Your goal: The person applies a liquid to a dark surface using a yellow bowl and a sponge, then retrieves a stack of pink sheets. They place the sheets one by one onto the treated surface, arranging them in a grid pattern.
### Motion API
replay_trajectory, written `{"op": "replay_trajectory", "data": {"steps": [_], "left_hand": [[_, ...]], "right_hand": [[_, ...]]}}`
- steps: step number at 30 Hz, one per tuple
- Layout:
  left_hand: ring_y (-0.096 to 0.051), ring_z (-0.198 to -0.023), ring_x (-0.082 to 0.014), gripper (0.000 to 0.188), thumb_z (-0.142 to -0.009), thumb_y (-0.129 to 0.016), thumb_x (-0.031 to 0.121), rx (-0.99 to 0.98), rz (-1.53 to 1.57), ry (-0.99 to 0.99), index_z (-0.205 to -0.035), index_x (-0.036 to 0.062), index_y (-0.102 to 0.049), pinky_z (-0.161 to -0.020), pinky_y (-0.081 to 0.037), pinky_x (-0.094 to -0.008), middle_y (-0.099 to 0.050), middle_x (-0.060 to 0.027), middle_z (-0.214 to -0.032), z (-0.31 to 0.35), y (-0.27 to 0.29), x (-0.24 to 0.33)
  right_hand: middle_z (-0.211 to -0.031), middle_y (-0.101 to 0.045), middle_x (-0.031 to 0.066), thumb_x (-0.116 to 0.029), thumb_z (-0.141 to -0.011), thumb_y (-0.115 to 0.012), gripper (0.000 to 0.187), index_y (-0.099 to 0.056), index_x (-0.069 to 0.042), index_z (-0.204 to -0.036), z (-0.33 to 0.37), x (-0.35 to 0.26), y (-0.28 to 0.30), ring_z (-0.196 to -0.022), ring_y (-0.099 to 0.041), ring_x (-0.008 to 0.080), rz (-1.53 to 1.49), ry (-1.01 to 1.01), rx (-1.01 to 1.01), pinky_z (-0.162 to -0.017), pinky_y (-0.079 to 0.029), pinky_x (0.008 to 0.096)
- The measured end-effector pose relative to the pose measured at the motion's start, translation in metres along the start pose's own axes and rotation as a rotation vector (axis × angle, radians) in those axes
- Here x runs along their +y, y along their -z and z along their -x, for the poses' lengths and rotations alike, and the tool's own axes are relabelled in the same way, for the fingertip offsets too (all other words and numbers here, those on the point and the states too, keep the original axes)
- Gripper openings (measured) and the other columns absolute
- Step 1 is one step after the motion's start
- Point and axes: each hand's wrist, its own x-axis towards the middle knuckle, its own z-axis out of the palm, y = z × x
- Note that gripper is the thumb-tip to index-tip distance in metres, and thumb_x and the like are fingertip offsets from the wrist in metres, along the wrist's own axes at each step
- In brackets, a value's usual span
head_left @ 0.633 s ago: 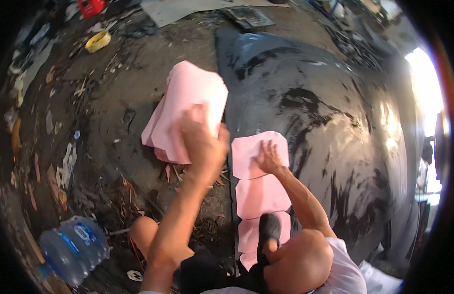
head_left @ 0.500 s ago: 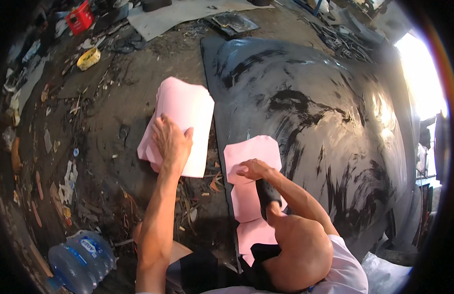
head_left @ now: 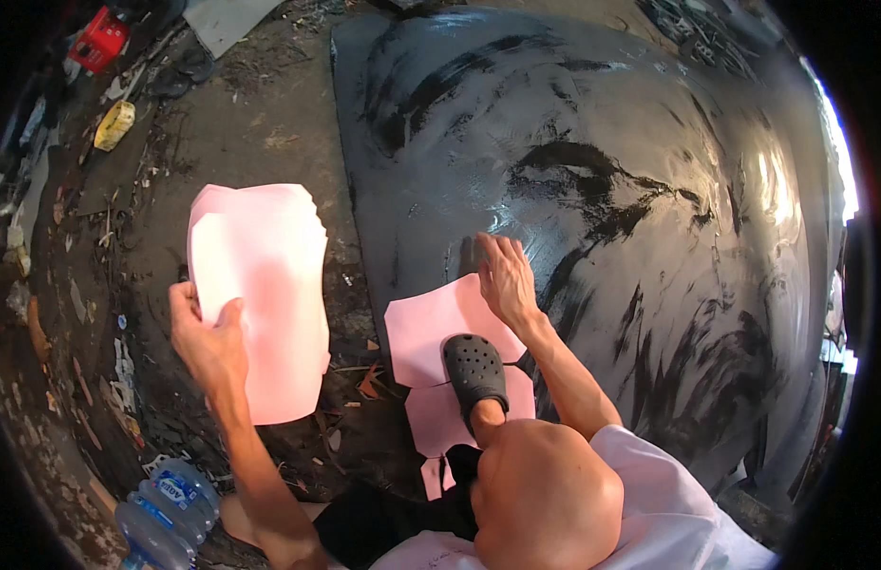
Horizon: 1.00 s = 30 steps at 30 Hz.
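Note:
My left hand (head_left: 212,337) grips the left edge of a thick stack of pale pink sheets (head_left: 274,294), thumb on top and the fingers partly hidden at the side. To the right, my right hand (head_left: 507,283) hovers at or touches the far corner of a pink sheet (head_left: 426,328); contact is unclear. Its fingers are stretched out, with nothing in them. That sheet lies on a large dark grey sheet (head_left: 440,209), and another pink piece (head_left: 435,423) adjoins it nearer me. A foot in a dark clog (head_left: 476,370) presses on the pink sheets.
Scraps and litter cover the ground at the left. A large clear water bottle (head_left: 170,508) lies at the lower left. Farther off are a yellow ring-shaped object (head_left: 114,125) and a red box (head_left: 99,40). My bent knee (head_left: 554,494) stands between my arms.
My left hand has gone from resting on top of the stack to gripping its left edge, and the stack has shifted left. My right hand has moved toward the pink sheet's far corner.

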Motion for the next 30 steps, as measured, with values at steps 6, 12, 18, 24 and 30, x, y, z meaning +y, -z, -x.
{"op": "replay_trajectory", "data": {"steps": [6,12,18,24,30], "left_hand": [[-0.066,-0.086,-0.0398,0.022,-0.09,-0.071,-0.005,0.031,-0.167,-0.227,-0.109,-0.0118,-0.061,-0.085,-0.054,-0.0446,-0.067,-0.0249,-0.097,0.011,-0.014,0.006],[-0.071,-0.09,-0.0294,0.02,-0.095,-0.066,-0.009,0.0,-0.147,-0.22,-0.114,-0.0143,-0.062,-0.088,-0.057,-0.0433,-0.073,-0.025,-0.1,0.017,-0.017,0.013],[-0.072,-0.091,-0.0287,0.023,-0.096,-0.068,-0.008,0.036,-0.057,-0.244,-0.117,-0.016,-0.062,-0.091,-0.058,-0.0411,-0.075,-0.0244,-0.102,0.018,-0.015,0.009],[-0.064,-0.085,-0.0213,0.019,-0.097,-0.073,-0.007,0.054,-0.06,-0.319,-0.107,-0.0082,-0.057,-0.082,-0.054,-0.0363,-0.075,-0.0166,-0.099,0.026,0.0,0.019],[-0.062,-0.086,-0.0088,0.019,-0.103,-0.071,-0.003,-0.147,0.249,-0.16,-0.114,-0.0003,-0.057,-0.078,-0.05,-0.0255,-0.077,-0.0097,-0.094,0.063,0.027,0.075]], "right_hand": [[-0.147,-0.059,0.016,-0.002,-0.091,-0.068,0.063,-0.062,-0.009,-0.153,0.035,0.033,-0.02,-0.138,-0.056,0.0377,0.041,0.224,-0.091,-0.117,-0.044,0.0507],[-0.133,-0.064,0.0131,-0.004,-0.09,-0.069,0.041,-0.065,-0.007,-0.13,0.032,0.033,-0.023,-0.129,-0.059,0.0324,0.014,0.269,-0.132,-0.11,-0.046,0.0449],[-0.111,-0.062,0.01,-0.006,-0.089,-0.07,0.035,-0.065,-0.008,-0.124,0.024,0.025,-0.019,-0.109,-0.059,0.0304,0.087,0.248,-0.222,-0.097,-0.048,0.0436],[-0.126,-0.067,0.015,-0.01,-0.093,-0.068,0.044,-0.065,-0.009,-0.137,0.049,0.043,-0.009,-0.123,-0.061,0.0332,0.041,0.227,-0.108,-0.104,-0.05,0.0429],[-0.17,-0.046,0.0248,-0.025,-0.108,-0.063,0.062,-0.048,0.0,-0.163,0.063,0.065,0.019,-0.159,-0.04,0.0437,0.083,-0.03,0.056,-0.128,-0.032,0.0613]]}}
